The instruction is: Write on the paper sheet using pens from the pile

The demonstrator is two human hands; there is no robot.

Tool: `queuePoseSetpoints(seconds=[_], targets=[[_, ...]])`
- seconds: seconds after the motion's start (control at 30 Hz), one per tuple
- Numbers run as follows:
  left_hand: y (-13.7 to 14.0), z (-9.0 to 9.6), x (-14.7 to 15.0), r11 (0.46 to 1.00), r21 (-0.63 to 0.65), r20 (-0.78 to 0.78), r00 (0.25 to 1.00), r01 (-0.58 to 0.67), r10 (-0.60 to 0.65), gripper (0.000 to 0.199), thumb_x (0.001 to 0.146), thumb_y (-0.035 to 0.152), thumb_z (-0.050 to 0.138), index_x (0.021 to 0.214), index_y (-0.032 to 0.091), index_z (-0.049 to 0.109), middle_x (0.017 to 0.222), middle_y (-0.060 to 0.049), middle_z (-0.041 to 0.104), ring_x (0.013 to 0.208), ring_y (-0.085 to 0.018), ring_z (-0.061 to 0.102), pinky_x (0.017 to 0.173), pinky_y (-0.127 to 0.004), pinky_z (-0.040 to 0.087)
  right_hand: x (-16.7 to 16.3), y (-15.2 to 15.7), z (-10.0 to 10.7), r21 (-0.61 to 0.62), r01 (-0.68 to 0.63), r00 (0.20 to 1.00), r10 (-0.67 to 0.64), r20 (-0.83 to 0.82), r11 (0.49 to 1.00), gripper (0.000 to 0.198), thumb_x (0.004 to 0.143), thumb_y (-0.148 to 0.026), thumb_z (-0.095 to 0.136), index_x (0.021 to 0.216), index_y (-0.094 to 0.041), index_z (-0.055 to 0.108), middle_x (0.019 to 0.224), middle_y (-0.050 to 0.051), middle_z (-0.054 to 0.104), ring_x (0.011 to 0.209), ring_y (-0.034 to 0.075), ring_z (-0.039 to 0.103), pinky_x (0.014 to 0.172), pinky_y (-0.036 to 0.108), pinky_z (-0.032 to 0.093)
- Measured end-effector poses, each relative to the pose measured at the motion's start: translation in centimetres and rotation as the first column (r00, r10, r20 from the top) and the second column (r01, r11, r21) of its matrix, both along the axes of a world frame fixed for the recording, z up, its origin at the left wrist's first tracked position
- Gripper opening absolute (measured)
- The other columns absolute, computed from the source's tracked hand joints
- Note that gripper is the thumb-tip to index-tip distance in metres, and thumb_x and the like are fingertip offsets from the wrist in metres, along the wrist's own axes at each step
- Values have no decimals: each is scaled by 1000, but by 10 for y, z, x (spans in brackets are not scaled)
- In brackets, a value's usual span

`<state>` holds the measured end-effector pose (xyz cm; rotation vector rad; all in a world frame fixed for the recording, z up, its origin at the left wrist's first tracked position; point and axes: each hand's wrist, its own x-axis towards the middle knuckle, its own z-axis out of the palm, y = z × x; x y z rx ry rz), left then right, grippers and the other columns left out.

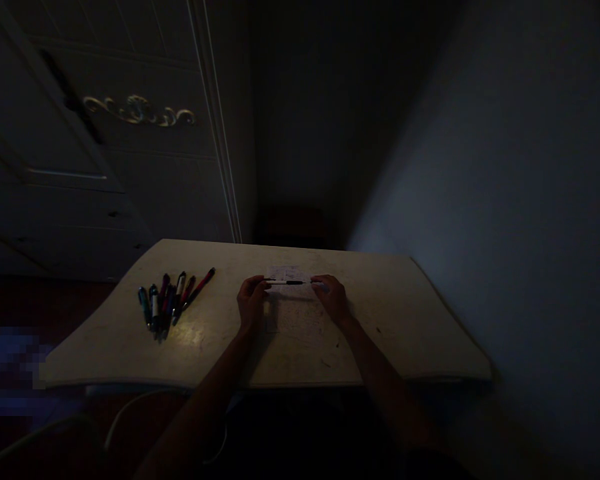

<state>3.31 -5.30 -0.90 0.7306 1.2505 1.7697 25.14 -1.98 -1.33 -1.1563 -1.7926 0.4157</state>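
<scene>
A white pen with a black grip (286,283) lies level across the air above a sheet of paper, its tip toward the right. My left hand (251,298) pinches the pen's back end. At the tip end, my right hand (332,297) has its fingertips pressed together. Whether they hold the tip itself or a small part is too dark to tell. Beneath both hands is the paper (293,317) with faint printing or writing. To the left lies a loose group of pens (167,303) in several colours.
The pale tabletop (395,313) has curved edges and a few dark marks. A wardrobe with an ornate trim (140,110) stands behind on the left. A bare wall (520,200) rises on the right. A white cable (130,403) hangs below the front edge.
</scene>
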Motion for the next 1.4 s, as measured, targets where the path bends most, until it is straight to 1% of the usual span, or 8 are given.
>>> queuePoseSetpoints(seconds=[0.23,0.47,0.6,0.67,0.77,0.97,1.23,1.4], targets=[[-1,1,1,1000,-6,22,1000,0,1,31,66,34,71,90,17,64,82,-3,67,72,-16,64,60,-24,45,-1,-2,6,23,-14,996,16,-86,1000,12,87,-28,63,88,-24,74,91,6,74,90,22,67,85,38,52],[-4,8,1,1000,-10,39,999,5,-4,31,64,34,72,88,17,64,82,-3,67,72,-16,64,60,-24,45,-3,-3,8,24,-13,989,16,-150,1000,14,86,-34,65,86,-23,74,88,5,75,87,22,68,83,37,52],[-2,5,1,1000,-9,12,1000,2,-2,30,67,35,70,90,17,64,82,-3,66,72,-16,63,60,-24,44,-4,-3,9,6,7,984,-6,-178,1000,17,84,-38,66,84,-23,74,88,5,75,85,22,68,83,37,53],[-1,1,0,1000,-7,25,1000,6,-6,31,66,35,71,89,17,64,82,-3,66,71,-15,63,59,-24,43,-5,-4,10,0,9,982,-9,-189,1000,18,84,-40,67,84,-22,74,88,5,75,85,21,68,83,36,53],[1,-1,0,1000,2,57,998,6,-6,31,64,34,73,89,16,64,82,-2,66,71,-15,62,58,-23,43,-5,-5,12,-3,0,980,-1,-200,1000,19,82,-41,68,82,-22,74,87,5,75,83,21,68,82,36,54],[0,2,0,1000,3,77,997,5,-5,31,64,33,74,89,16,65,83,-3,66,72,-15,64,59,-23,43,-6,-9,16,-21,-40,979,35,-203,999,17,84,-39,68,83,-22,73,87,5,73,83,21,67,82,35,53],[1,0,0,1000,5,57,998,15,-15,30,65,33,73,89,16,65,84,-4,67,72,-16,64,60,-24,44,-7,-11,15,-32,-63,982,56,-181,997,18,85,-40,67,83,-22,73,86,6,72,83,21,67,81,35,52],[0,0,0,999,7,18,999,40,-40,29,66,33,74,89,17,67,83,-4,68,74,-16,64,61,-24,45,-7,-12,15,-16,-79,982,76,-172,997,17,85,-38,67,84,-22,73,86,6,72,83,21,67,81,36,52]])
